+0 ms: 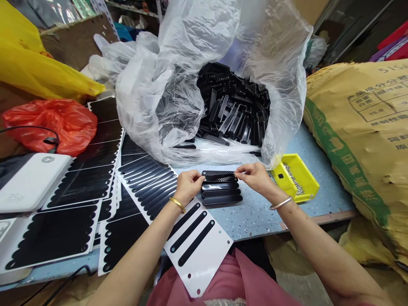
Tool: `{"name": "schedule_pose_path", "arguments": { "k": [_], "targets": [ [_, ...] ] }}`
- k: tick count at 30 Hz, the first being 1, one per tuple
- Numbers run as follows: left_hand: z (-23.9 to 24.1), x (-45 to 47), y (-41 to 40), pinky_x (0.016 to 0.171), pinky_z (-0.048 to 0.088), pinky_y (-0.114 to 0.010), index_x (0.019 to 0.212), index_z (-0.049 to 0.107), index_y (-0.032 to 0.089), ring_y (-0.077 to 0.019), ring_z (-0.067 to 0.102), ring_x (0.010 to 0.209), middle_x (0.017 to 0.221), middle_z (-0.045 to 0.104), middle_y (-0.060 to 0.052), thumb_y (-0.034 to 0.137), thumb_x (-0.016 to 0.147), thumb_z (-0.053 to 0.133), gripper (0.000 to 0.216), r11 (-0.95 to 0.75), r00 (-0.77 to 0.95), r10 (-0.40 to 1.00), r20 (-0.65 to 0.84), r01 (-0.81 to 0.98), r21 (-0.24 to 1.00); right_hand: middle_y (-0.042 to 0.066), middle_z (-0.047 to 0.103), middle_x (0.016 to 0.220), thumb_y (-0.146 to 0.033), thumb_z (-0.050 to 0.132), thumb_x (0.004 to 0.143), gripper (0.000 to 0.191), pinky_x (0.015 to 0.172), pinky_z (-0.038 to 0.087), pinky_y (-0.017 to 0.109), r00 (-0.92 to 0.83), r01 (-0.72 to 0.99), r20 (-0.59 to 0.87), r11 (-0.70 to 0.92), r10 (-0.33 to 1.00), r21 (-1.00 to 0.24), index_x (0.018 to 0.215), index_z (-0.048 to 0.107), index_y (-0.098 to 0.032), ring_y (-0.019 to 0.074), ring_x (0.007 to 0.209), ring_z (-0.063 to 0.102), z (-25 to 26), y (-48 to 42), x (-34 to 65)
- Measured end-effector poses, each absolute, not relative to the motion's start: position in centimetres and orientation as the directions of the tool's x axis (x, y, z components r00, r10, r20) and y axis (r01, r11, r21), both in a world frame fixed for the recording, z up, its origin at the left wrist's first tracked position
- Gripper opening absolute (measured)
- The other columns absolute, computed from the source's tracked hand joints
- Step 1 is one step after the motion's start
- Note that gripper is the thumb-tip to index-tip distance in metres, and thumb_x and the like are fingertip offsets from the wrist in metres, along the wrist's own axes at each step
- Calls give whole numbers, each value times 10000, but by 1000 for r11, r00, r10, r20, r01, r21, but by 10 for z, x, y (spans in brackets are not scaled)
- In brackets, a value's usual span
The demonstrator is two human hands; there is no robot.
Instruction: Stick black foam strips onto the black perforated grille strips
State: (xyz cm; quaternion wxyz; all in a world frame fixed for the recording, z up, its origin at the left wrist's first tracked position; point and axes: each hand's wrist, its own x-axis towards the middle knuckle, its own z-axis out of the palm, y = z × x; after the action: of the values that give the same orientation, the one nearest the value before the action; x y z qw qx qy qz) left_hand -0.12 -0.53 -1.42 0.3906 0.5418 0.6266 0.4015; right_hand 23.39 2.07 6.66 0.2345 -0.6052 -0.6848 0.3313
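Observation:
Between my hands is a slim black plastic strip (218,173) with rounded ends and a mesh-like pattern on its face. My left hand (188,186) pinches its left end, thumb and forefinger together. My right hand (256,180) pinches at its right end. Just below it, several similar black strips (222,192) lie side by side in a stack on the table; the nearer ones look smooth and glossy. Beside my left forearm lies a white backing sheet (204,267) with black rounded stickers, part of it bare with small holes.
A clear plastic bag (178,106) full of black plastic pieces (236,106) gapes open behind my hands. A yellow bin (302,178) of small metal parts stands right, near a large printed sack (360,127). More sticker sheets (86,170), a white power bank (35,180) and a red bag (51,125) are left.

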Motion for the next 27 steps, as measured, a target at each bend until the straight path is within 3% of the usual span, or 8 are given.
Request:
{"name": "schedule_pose_path", "arguments": {
  "k": [4,12,17,27],
  "targets": [
    [-13,-1,-6,471,369,-227,591,635,184,-129,541,470,484,580,14,365,700,599,215,86,-101,993,-53,353,932,-7,550,428,-281,679,625,150,451,316,243,-131,654,-92,16,987,-757,598,735,-145,110,445,444,70,21,233],
    [-12,-1,-6,475,383,-227,602,647,178,-129,546,479,495,583,15,369,698,610,216,101,-98,993,-72,324,941,-14,554,428,-281,707,533,150,401,328,230,-38,409,-198,-166,979,-897,562,674,-138,89,396,432,60,20,230],
    [-13,-2,-6,484,392,-228,600,636,175,-127,543,488,512,586,11,366,695,612,215,99,-96,993,-72,321,942,-50,546,416,-260,764,478,322,381,330,221,-20,297,-246,-229,969,-927,743,629,-138,88,356,433,52,21,233],
    [-13,-2,-5,470,395,-229,596,636,176,-125,537,465,501,588,12,372,690,627,218,126,-90,990,-104,281,951,-61,530,396,-260,767,442,322,345,328,213,19,307,-283,-275,959,-911,661,546,-176,88,326,443,39,27,234]
  ]
}}
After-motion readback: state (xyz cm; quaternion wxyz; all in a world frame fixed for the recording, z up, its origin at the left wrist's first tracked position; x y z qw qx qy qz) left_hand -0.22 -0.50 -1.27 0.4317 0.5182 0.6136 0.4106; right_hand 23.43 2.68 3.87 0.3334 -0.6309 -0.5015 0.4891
